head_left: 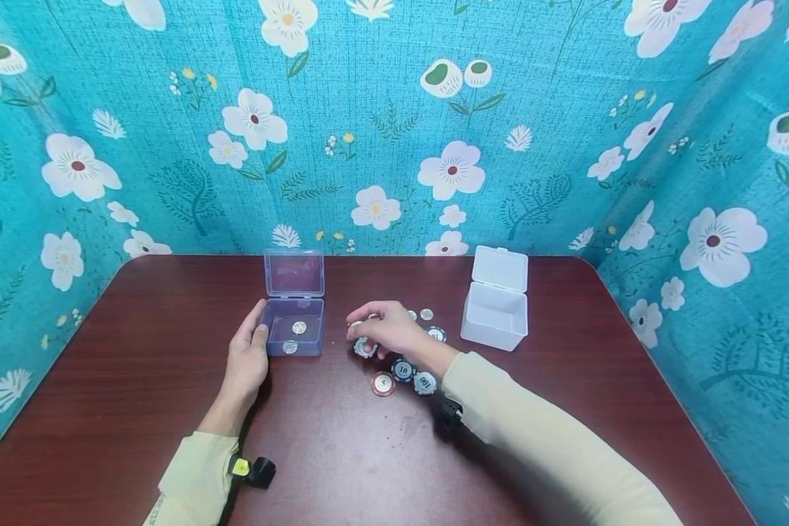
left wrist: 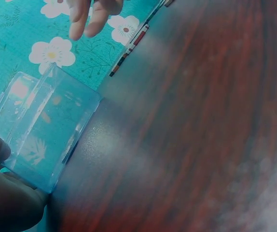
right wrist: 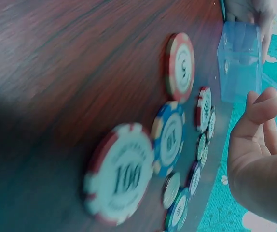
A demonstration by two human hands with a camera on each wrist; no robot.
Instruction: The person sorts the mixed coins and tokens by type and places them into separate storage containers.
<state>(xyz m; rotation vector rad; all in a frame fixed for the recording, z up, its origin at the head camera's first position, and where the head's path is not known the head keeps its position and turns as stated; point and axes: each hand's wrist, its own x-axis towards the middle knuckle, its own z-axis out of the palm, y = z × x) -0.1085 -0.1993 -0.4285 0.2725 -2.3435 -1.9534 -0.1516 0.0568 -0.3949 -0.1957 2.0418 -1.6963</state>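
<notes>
Patience with the pinch: I'd come in by the rim and lift one piece straight up.
Near me on the glossy red-brown tabletop (head_left: pixel 342 453) lies a round red-and-white chip marked 5 (head_left: pixel 383 384); beyond it, a round pale-faced chip (head_left: pixel 360 348) sits below my right grip (head_left: pixel 394 329), fingertips drawn narrow, whether holding anything I can't tell. My left grip (head_left: pixel 248 358) holds the open, clear bluish plastic box (head_left: pixel 309 348) by its left wall; I'd want that steady.
</notes>
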